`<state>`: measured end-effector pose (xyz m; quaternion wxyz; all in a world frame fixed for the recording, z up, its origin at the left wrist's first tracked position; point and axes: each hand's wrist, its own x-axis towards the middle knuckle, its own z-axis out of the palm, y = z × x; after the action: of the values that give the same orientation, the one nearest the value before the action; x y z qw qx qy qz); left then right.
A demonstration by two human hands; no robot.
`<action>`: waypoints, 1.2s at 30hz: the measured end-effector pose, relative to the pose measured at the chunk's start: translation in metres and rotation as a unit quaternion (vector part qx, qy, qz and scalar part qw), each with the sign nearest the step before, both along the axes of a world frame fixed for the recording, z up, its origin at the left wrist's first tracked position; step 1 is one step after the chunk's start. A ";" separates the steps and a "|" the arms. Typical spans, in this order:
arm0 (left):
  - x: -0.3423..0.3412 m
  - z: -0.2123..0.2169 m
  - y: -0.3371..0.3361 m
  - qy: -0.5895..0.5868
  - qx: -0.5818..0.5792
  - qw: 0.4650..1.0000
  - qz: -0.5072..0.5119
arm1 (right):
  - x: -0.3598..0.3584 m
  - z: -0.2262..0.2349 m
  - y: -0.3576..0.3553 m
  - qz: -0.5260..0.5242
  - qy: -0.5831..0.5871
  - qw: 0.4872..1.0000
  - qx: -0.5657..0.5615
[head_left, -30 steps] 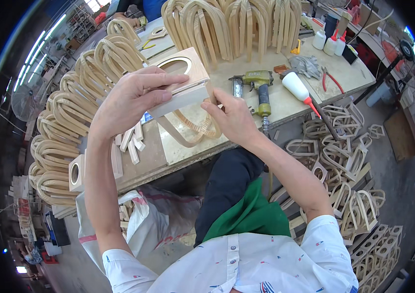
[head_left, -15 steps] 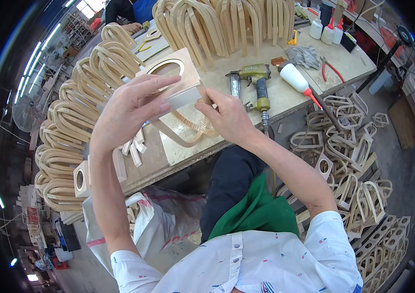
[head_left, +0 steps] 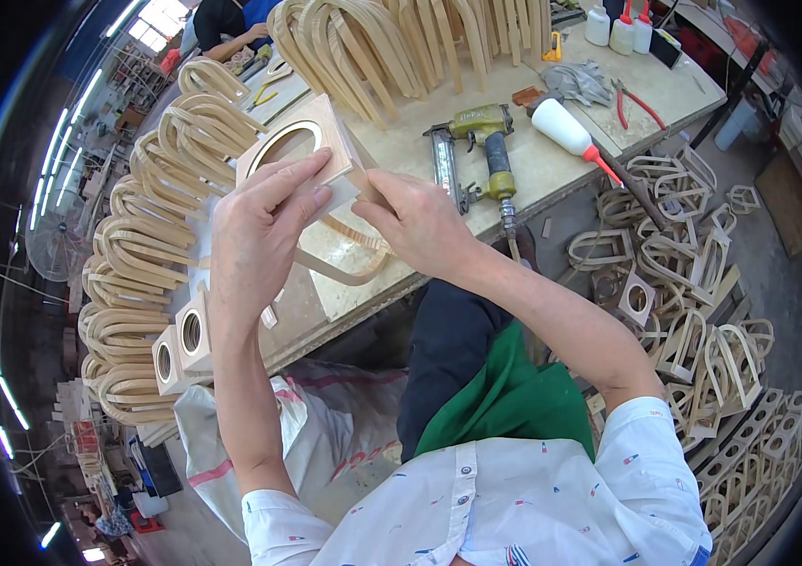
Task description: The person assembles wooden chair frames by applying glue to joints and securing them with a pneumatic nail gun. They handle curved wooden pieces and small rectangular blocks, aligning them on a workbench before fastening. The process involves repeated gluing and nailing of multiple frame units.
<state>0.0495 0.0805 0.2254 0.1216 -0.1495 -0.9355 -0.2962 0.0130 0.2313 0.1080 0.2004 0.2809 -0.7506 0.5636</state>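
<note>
**One wooden box (head_left: 325, 118) was held above a busy worktop (head_left: 401, 141)**

The left hand (head_left: 259, 226) gripped its near left part, fingers over the top face beside one round hole; the right hand (head_left: 425, 222) pinched its right side. One bent wooden loop (head_left: 349, 275) showed beneath; whether joined, I could not tell.

Rightward lay one nail gun (head_left: 486, 141), one white bottle (head_left: 561, 127) and one pair of pliers (head_left: 644, 107). Two similar boxes (head_left: 205, 347) sat near left. Pale surface stretched between the held box and the nail gun. Many wooden arches (head_left: 354, 47) lined the far and left edges; wooden frames covered part of the floor (head_left: 778, 311), right.
</note>
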 end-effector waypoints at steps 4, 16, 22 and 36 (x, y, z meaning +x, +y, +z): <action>0.000 -0.007 -0.001 0.035 0.029 0.999 -0.007 | 0.001 -0.002 -0.002 0.003 0.002 1.000 -0.014; 0.004 -0.011 0.002 0.064 -0.040 0.997 -0.008 | 0.003 -0.005 -0.001 -0.002 0.004 1.000 -0.014; 0.003 -0.014 0.003 0.073 -0.037 0.997 -0.002 | 0.003 -0.007 -0.002 -0.013 0.023 1.000 -0.013; 0.004 -0.020 0.005 0.140 -0.023 0.990 0.007 | 0.006 -0.005 -0.003 -0.012 0.032 0.999 -0.022</action>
<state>0.0533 0.0852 0.2051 0.2497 -0.1856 -0.9169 -0.2499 0.0189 0.2285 0.1029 0.2366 0.2855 -0.7347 0.5681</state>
